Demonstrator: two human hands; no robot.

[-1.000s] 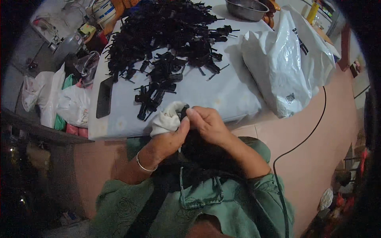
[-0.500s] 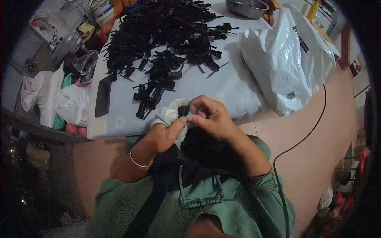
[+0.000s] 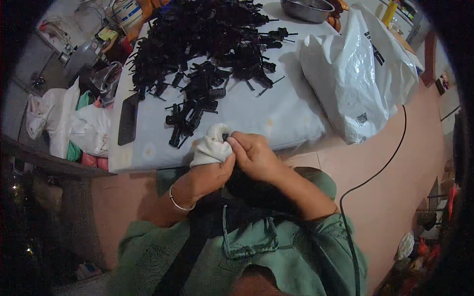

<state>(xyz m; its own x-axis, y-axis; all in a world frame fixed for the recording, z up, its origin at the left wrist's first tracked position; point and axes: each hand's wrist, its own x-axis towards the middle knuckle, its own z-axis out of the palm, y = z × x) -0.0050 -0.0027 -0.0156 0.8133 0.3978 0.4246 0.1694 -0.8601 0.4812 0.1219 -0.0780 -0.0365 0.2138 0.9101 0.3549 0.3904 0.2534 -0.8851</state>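
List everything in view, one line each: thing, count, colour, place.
plastic parts: a large heap, black, far half of the table
table cover: one, pale, over the table
phone: one, black, table's left edge
plastic bag: one, white, table's right side
metal bowl: one, silver, far edge
cable: one, black, floor at right
cloth: one, white, in the left hand
left hand: holds the cloth
right hand: pinches a small black part at the cloth

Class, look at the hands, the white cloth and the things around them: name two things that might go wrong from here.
The small black part is mostly hidden in the white cloth that the left hand and right hand pinch; it may slip out unseen. The black phone lies near the table's left edge, where a nudge might push it off.
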